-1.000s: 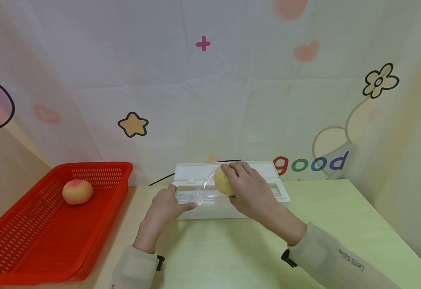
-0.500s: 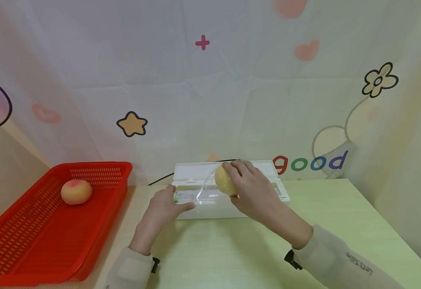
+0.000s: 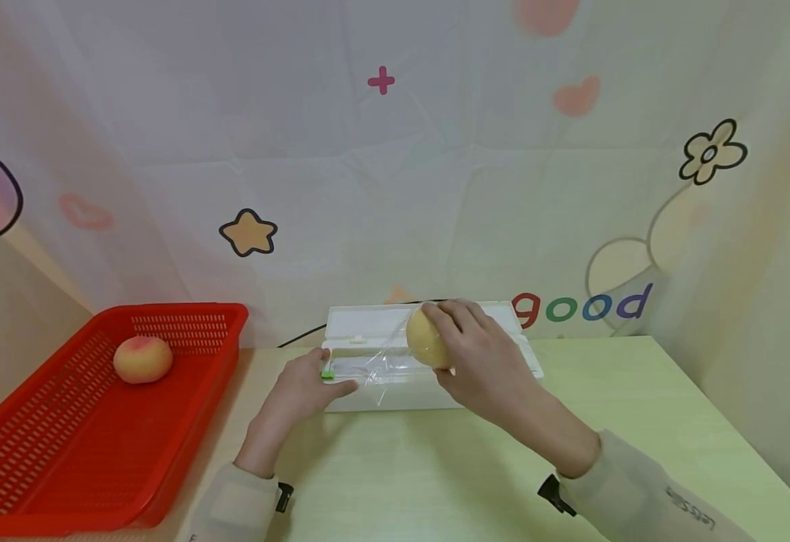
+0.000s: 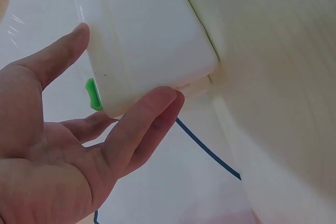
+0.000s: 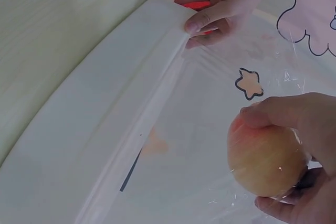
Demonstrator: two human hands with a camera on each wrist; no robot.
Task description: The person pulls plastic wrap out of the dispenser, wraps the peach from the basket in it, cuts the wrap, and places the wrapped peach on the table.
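Observation:
My right hand (image 3: 486,357) grips a peach (image 3: 426,339) above the white cling film dispenser (image 3: 395,395). In the right wrist view the peach (image 5: 268,156) is yellow with a pink top, and clear cling film (image 5: 220,98) covers it. From the peach, creased cling film (image 3: 383,369) runs down to the dispenser, whose lid (image 3: 368,320) stands raised at the back. My left hand (image 3: 300,388) holds the dispenser's left end, thumb at the front edge. The left wrist view shows its fingers at the end wall, near a green slider (image 4: 93,95).
A red plastic basket (image 3: 195,436) stands on the left of the table, with another peach (image 3: 143,360) inside. Behind the dispenser hangs a printed cloth (image 3: 300,150). The pale table (image 3: 422,482) extends in front of the dispenser and to its right.
The right hand and peach have shifted slightly to the right, and the cling film looks more spread out. The left hand has moved a little left, showing the green slider more.

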